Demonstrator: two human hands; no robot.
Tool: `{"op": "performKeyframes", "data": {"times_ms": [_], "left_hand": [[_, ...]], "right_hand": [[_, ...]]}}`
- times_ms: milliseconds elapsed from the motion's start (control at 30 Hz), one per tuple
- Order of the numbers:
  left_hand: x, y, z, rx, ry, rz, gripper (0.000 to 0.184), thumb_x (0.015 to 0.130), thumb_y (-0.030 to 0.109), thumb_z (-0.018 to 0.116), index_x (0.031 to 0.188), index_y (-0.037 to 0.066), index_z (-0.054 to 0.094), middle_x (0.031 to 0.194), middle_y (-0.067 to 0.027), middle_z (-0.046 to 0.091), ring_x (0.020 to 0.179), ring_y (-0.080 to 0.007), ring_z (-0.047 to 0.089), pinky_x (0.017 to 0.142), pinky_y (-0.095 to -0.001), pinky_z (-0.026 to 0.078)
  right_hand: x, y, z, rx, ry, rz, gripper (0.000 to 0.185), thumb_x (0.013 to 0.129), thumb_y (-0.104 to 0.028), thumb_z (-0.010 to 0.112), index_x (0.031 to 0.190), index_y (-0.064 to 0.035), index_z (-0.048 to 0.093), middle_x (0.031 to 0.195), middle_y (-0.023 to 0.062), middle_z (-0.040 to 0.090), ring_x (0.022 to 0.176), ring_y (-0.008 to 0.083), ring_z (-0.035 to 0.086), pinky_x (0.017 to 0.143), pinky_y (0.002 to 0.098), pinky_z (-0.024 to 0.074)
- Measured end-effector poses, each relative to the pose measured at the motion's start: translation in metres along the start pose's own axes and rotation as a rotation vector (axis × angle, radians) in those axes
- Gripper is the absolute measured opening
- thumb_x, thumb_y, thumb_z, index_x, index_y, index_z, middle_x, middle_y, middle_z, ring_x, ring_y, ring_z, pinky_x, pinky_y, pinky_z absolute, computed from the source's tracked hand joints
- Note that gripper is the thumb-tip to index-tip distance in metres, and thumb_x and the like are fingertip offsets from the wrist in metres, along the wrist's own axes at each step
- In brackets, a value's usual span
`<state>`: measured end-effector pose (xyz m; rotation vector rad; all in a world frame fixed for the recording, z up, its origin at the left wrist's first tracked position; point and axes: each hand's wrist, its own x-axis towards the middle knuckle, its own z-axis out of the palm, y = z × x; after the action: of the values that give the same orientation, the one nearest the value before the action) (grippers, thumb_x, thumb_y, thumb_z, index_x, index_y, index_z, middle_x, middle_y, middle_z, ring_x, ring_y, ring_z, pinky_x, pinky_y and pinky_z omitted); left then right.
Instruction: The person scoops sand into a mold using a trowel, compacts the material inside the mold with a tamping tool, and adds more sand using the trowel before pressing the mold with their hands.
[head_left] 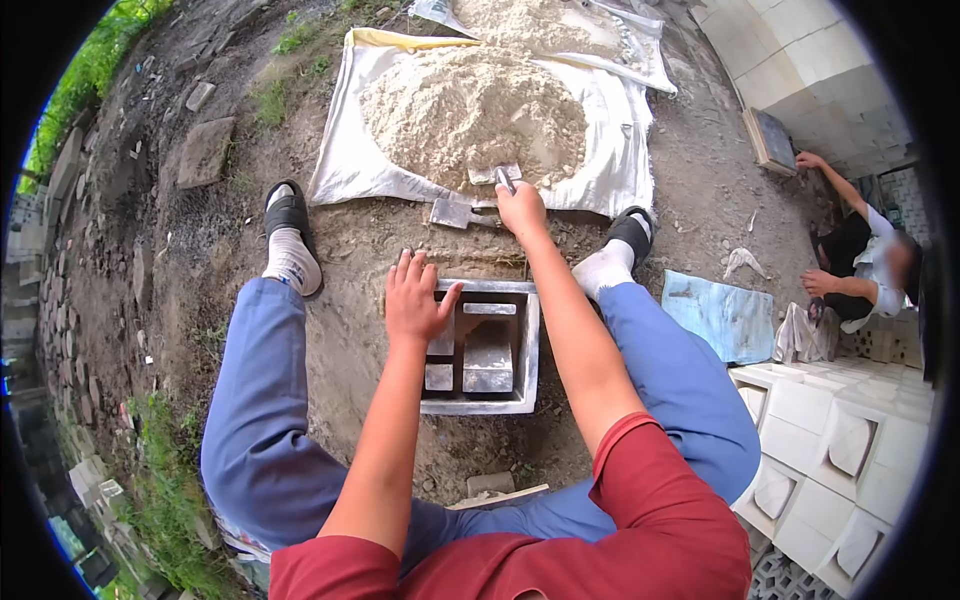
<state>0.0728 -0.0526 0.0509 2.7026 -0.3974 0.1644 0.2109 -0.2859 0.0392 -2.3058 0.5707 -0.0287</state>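
My right hand is wrapped round the handle of a trowel, whose blade rests at the near edge of a heap of pale sandy mix on a white sheet. Just below lies a second flat metal tool on the dirt. With fingers spread, my left hand lies at the upper left corner of a metal mould. Rectangular metal blocks stand inside the mould between my legs. My left hand holds nothing.
At the right, another person squats, one hand near a board-like mould. Pale blocks are stacked at the lower right, beside a blue sheet. A brick piece lies below the mould. Stones and grass are at the left.
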Motion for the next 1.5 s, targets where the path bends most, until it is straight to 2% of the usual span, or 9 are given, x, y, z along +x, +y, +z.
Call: {"op": "performKeyframes", "data": {"times_ms": [100, 433, 767, 833, 1000, 1067, 1400, 1467, 1500], "left_hand": [[0.003, -0.002, -0.001, -0.006, 0.01, -0.001, 0.057, 0.096, 0.058, 0.06, 0.112, 0.004, 0.068, 0.144, -0.0195, 0.059, 0.143, -0.0406, 0.046, 0.117, -0.0535, 0.035], [-0.002, -0.004, 0.0, -0.069, 0.056, -0.006, 0.041, 0.104, 0.042, 0.052, 0.111, 0.003, 0.065, 0.141, -0.0195, 0.06, 0.14, -0.0429, 0.047, 0.113, -0.0514, 0.039], [-0.003, -0.018, 0.02, -0.169, 0.126, -0.138, 0.052, 0.106, 0.046, 0.048, 0.128, 0.001, 0.061, 0.15, -0.024, 0.053, 0.144, -0.0426, 0.044, 0.118, -0.049, 0.036], [-0.003, -0.015, 0.016, -0.154, 0.117, -0.151, 0.053, 0.106, 0.047, 0.049, 0.129, 0.001, 0.061, 0.15, -0.0241, 0.052, 0.144, -0.0426, 0.043, 0.118, -0.049, 0.036], [-0.001, -0.013, 0.015, -0.115, 0.082, -0.177, 0.056, 0.104, 0.049, 0.05, 0.13, 0.0, 0.061, 0.152, -0.0237, 0.05, 0.145, -0.0422, 0.042, 0.118, -0.0493, 0.036], [-0.002, -0.014, 0.017, -0.099, 0.115, -0.153, 0.052, 0.105, 0.046, 0.05, 0.129, 0.001, 0.061, 0.151, -0.025, 0.051, 0.143, -0.0443, 0.044, 0.117, -0.0506, 0.037], [-0.001, -0.01, 0.009, -0.106, 0.124, -0.141, 0.048, 0.106, 0.043, 0.049, 0.125, 0.0, 0.061, 0.146, -0.0258, 0.054, 0.139, -0.0447, 0.046, 0.116, -0.0508, 0.039], [-0.002, -0.01, 0.009, -0.113, 0.128, -0.145, 0.046, 0.106, 0.042, 0.048, 0.122, 0.001, 0.062, 0.146, -0.0254, 0.054, 0.138, -0.0445, 0.047, 0.115, -0.0503, 0.04], [-0.002, -0.01, 0.011, -0.119, 0.127, -0.145, 0.046, 0.106, 0.042, 0.048, 0.122, 0.001, 0.062, 0.146, -0.0254, 0.054, 0.138, -0.0445, 0.047, 0.115, -0.0503, 0.04]], "right_hand": [[-0.019, 0.004, -0.007, 0.04, 0.001, 0.012, 0.037, 0.096, -0.039, 0.066, 0.102, -0.0039, 0.075, 0.092, 0.0229, 0.075, 0.093, 0.0421, 0.072, 0.083, 0.0495, 0.0554], [-0.06, 0.008, -0.045, 0.053, 0.054, -0.076, 0.038, 0.097, -0.039, 0.065, 0.103, -0.0034, 0.076, 0.088, 0.0238, 0.074, 0.088, 0.0433, 0.072, 0.079, 0.0495, 0.0552], [-0.055, 0.021, -0.058, 0.074, 0.091, -0.053, 0.039, 0.096, -0.041, 0.065, 0.103, -0.0052, 0.077, 0.087, 0.0237, 0.073, 0.087, 0.0431, 0.072, 0.078, 0.0502, 0.0547], [-0.045, 0.023, -0.05, -0.004, 0.11, -0.081, 0.04, 0.097, -0.04, 0.065, 0.108, -0.0033, 0.076, 0.077, 0.0207, 0.071, 0.076, 0.0369, 0.071, 0.071, 0.0447, 0.0529], [-0.027, 0.024, -0.039, 0.059, 0.115, -0.105, 0.041, 0.097, -0.04, 0.065, 0.108, -0.002, 0.075, 0.081, 0.0208, 0.072, 0.078, 0.036, 0.072, 0.073, 0.0442, 0.0532], [-0.025, 0.023, -0.033, 0.058, 0.148, -0.09, 0.037, 0.097, -0.04, 0.064, 0.1, -0.0046, 0.076, 0.084, 0.022, 0.073, 0.084, 0.0408, 0.072, 0.077, 0.0477, 0.0545], [-0.059, 0.027, -0.055, 0.111, 0.151, -0.113, 0.035, 0.098, -0.038, 0.065, 0.108, -0.006, 0.076, 0.082, 0.0202, 0.072, 0.078, 0.0393, 0.071, 0.073, 0.0461, 0.0536], [-0.076, 0.028, -0.07, 0.142, 0.121, -0.11, 0.036, 0.098, -0.039, 0.065, 0.11, -0.0065, 0.076, 0.082, 0.019, 0.072, 0.076, 0.038, 0.07, 0.072, 0.0449, 0.0532], [-0.088, 0.025, -0.082, 0.134, 0.084, -0.131, 0.038, 0.099, -0.039, 0.066, 0.112, -0.0048, 0.075, 0.08, 0.0164, 0.072, 0.071, 0.0304, 0.07, 0.07, 0.0414, 0.0526]]}}
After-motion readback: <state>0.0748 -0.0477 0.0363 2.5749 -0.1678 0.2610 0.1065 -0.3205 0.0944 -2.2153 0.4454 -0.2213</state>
